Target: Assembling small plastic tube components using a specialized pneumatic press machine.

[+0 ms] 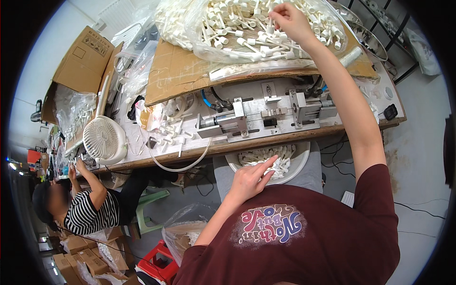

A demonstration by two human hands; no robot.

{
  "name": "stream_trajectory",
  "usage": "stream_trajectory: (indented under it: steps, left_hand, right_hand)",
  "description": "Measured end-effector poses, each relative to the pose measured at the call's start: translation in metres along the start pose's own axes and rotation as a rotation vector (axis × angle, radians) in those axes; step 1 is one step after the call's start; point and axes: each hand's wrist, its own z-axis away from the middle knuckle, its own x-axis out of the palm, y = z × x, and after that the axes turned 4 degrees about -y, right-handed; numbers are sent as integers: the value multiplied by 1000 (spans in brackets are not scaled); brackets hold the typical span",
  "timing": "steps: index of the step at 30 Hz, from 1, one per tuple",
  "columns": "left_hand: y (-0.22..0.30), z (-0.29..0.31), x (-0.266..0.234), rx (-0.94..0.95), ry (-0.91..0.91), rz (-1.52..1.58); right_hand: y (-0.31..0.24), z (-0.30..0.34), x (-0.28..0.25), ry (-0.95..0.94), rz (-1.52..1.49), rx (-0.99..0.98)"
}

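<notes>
My right hand (pixel 292 23) reaches far out over a heap of white plastic parts (pixel 280 47), each a thin stem with a cup-like end. Its fingers are pinched on one white plastic part (pixel 270 27), held upright at the heap. A clear plastic bag (pixel 192 35) lies open around the heap. My left hand (pixel 246 184) hovers over or rests on the near side of a white basket (pixel 302 166) on my lap, fingers stretched out. More small white parts (pixel 285 164) fill the basket. Whether the left palm touches them is hidden.
A metal clamping fixture (pixel 268 118) with two cylinders stands at the bench edge, below a cardboard sheet (pixel 175 71). Left of it are loose white parts (pixel 171 135) and a white fan (pixel 104 140). A co-worker (pixel 90 204) sits at the left, near a red stool (pixel 159 261).
</notes>
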Motion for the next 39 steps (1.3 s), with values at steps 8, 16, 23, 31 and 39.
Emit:
stream_trajectory:
  steps: [8,16,23,31,39]
  left_hand:
    - [24,-50,-47,28,441,206]
    - [34,-69,-60,100,295,186]
    - [34,-60,-57,160,218,167]
    - [24,-60,-36,-19,243,200]
    - [-14,-76,1,2,247,-351]
  right_hand:
    - [-74,133,7,-235,-574,179]
    - [-95,227,15,-352,-815,428]
    - [-91,245,18,-330,-766,444]
    - [-75,263,25,-227,-574,461]
    - [-55,290,19,-272,-210,425]
